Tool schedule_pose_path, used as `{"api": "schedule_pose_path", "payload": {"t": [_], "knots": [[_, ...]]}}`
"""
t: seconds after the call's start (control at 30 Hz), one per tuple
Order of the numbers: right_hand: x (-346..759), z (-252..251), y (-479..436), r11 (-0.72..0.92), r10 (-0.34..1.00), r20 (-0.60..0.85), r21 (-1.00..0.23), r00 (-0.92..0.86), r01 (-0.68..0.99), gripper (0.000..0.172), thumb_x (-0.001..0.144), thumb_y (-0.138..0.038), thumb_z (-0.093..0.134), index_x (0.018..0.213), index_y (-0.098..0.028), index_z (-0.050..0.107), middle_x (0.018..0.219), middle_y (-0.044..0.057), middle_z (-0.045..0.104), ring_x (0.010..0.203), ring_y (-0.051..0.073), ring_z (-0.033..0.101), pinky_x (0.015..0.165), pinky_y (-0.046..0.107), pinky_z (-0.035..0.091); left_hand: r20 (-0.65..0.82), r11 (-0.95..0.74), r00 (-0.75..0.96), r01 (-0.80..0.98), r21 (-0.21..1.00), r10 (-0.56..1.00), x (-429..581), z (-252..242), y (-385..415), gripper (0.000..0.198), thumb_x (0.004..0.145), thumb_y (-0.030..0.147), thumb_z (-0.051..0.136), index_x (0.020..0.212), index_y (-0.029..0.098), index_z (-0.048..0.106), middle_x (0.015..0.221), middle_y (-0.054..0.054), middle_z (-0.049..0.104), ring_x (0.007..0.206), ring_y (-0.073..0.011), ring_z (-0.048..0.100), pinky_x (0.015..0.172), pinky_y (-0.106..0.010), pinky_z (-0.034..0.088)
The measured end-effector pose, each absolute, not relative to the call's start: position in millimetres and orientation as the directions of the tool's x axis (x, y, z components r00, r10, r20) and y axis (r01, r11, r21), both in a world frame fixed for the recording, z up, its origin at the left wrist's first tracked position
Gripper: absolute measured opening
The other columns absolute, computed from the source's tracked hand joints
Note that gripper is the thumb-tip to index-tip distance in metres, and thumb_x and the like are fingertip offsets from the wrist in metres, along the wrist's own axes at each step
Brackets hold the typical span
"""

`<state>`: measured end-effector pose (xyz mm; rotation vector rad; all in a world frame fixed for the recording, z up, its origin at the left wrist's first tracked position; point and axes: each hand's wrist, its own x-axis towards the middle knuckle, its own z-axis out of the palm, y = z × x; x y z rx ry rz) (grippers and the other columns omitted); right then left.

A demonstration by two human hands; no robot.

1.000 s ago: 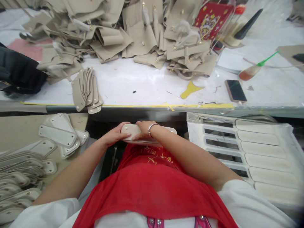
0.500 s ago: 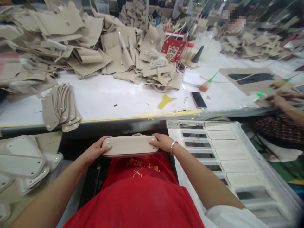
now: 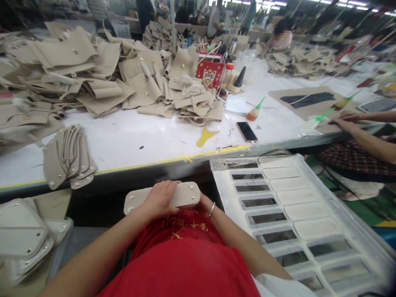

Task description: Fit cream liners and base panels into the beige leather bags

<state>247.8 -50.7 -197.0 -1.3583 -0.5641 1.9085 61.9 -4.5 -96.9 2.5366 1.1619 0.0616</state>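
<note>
A long beige bag base (image 3: 137, 199) with rounded ends and small metal studs is in front of my lap, tilted slightly with its right end higher. My left hand (image 3: 162, 198) lies across its middle, fingers together over the far edge and thumb along the near side. At the right end my right hand (image 3: 204, 203) grips from behind and below; most of its fingers are hidden by the base. On the left of the table, a fanned stack of studded beige pieces (image 3: 69, 154) overhangs the edge.
Piled beige bag parts (image 3: 105, 90) cover the table's back left. A phone (image 3: 246, 131), yellow piece (image 3: 206, 136) and glue bottle (image 3: 253, 113) lie nearer. A slatted white rack (image 3: 247, 198) holding pale panels stands right; white studded panels (image 3: 21, 222) lie left. A co-worker's hands (image 3: 348, 121) are far right.
My left hand has slid from the base's left end to its middle. The base has tilted, right end up, and my right hand has shifted behind it. The camera view has shifted.
</note>
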Motion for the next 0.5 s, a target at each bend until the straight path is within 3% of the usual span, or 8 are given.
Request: {"api": "schedule_pose_path", "payload": {"t": [0.1,0.23,0.33,0.4,0.5], "knots": [[261,-195,-58,-0.637,0.758,-0.614,-0.625,-0.221,-0.451,0.057,0.084,-0.062,0.035,0.108,-0.016,0.059,0.093,0.008,0.066,0.077,0.017,0.062,0.066,0.029,0.048,-0.059,-0.606,0.669,0.704,0.371,0.741,56,-86,-1,0.068,0.059,0.043,0.068,0.116,0.015,0.046,0.112,-0.011,0.055,0.100,-0.0275,0.051,0.089,-0.038,0.038],[282,-200,-66,-0.589,0.781,-0.570,-0.535,-0.256,-0.606,0.023,0.076,-0.030,0.056,0.093,-0.016,0.061,0.085,0.004,0.066,0.073,0.013,0.062,0.070,0.027,0.049,-0.041,-0.590,0.670,0.680,0.435,0.741,49,-75,3,0.068,0.056,0.040,0.070,0.114,0.015,0.046,0.109,-0.010,0.055,0.099,-0.0262,0.051,0.088,-0.037,0.039],[282,-209,-67,-0.555,0.820,-0.500,-0.574,-0.280,-0.601,0.037,0.065,-0.014,0.064,0.102,-0.018,0.061,0.094,0.003,0.066,0.082,0.014,0.062,0.077,0.028,0.048,-0.045,-0.575,0.669,0.670,0.469,0.742,50,-74,6,0.068,0.056,0.041,0.071,0.113,0.015,0.047,0.109,-0.009,0.055,0.099,-0.0262,0.052,0.089,-0.037,0.039],[277,-214,-66,-0.545,0.837,-0.447,-0.620,-0.316,-0.565,0.044,0.063,-0.015,0.068,0.107,-0.018,0.060,0.099,0.004,0.066,0.087,0.017,0.063,0.080,0.032,0.048,-0.049,-0.565,0.666,0.667,0.486,0.744,50,-73,7,0.067,0.056,0.042,0.070,0.113,0.016,0.047,0.107,-0.009,0.055,0.099,-0.0260,0.052,0.089,-0.038,0.039],[269,-220,-58,-0.554,0.831,-0.417,-0.680,-0.368,-0.481,0.040,0.067,-0.022,0.068,0.105,-0.014,0.062,0.102,0.008,0.066,0.093,0.020,0.062,0.085,0.036,0.045,-0.058,-0.549,0.660,0.667,0.504,0.749,50,-72,10,0.067,0.057,0.043,0.070,0.114,0.016,0.046,0.107,-0.009,0.055,0.099,-0.0260,0.052,0.088,-0.038,0.040]]}}
